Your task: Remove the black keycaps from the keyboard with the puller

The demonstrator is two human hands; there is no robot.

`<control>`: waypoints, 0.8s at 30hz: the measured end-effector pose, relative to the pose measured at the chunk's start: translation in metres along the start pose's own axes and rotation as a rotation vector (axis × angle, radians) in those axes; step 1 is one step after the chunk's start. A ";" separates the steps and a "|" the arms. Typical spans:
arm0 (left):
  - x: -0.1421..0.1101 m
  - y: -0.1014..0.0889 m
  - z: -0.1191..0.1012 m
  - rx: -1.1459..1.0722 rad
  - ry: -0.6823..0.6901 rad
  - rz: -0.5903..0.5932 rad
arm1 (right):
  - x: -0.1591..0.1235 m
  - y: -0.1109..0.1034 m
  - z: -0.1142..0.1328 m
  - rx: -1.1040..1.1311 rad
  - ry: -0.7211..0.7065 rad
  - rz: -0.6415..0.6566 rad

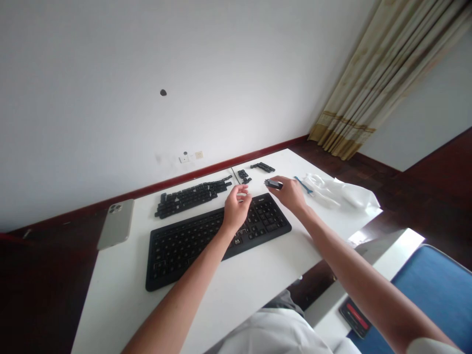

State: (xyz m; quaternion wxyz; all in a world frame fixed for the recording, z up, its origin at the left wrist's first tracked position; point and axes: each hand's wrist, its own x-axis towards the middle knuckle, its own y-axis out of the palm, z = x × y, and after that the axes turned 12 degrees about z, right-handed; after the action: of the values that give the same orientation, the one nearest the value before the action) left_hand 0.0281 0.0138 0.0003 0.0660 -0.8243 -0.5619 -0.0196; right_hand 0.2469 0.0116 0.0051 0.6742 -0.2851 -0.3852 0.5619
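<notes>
A black keyboard point(184, 241) with its keycaps taken off lies on the white table point(254, 275). Rows of loose black keycaps point(191, 195) are laid out behind it. My left hand point(236, 209) hovers over the keyboard's right part with its fingers curled and apart, and I see nothing in it. My right hand point(289, 192) is beyond the keyboard's far right corner, pinching a long black keycap point(273, 184). More loose keycaps point(244, 176) lie just behind that hand, and another short row of keycaps point(263, 167) sits near the table's far edge.
A phone point(117, 223) lies face down at the table's left edge. A blue tool point(303, 184) and a crumpled clear plastic bag point(341, 192) sit at the right. A blue chair point(431, 290) and a second phone point(354, 317) are at lower right. A curtain point(379, 78) hangs behind.
</notes>
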 end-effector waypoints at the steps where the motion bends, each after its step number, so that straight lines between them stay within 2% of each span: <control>1: -0.001 0.000 0.002 0.102 0.053 0.022 | 0.004 -0.004 -0.004 -0.098 0.059 0.046; 4: -0.005 0.000 0.006 0.354 0.180 0.092 | 0.015 -0.008 -0.007 -0.323 0.147 0.178; 7: -0.008 0.002 0.007 0.486 0.227 0.145 | 0.026 -0.003 -0.006 -0.405 0.126 0.202; 11: -0.009 0.002 0.007 0.495 0.214 0.150 | 0.050 0.008 -0.006 -0.414 0.095 0.158; 17: -0.007 0.001 0.008 0.493 0.212 0.149 | 0.089 0.022 -0.004 -0.424 0.116 0.200; 24: -0.007 0.002 0.009 0.465 0.210 0.145 | 0.104 0.034 -0.003 -0.395 0.109 0.160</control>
State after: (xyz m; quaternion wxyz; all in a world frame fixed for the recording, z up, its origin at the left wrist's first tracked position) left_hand 0.0267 0.0081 -0.0096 0.3127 -0.8185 -0.4810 0.0294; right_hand 0.2384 0.1207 -0.0037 0.5781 -0.4712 -0.4270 0.5112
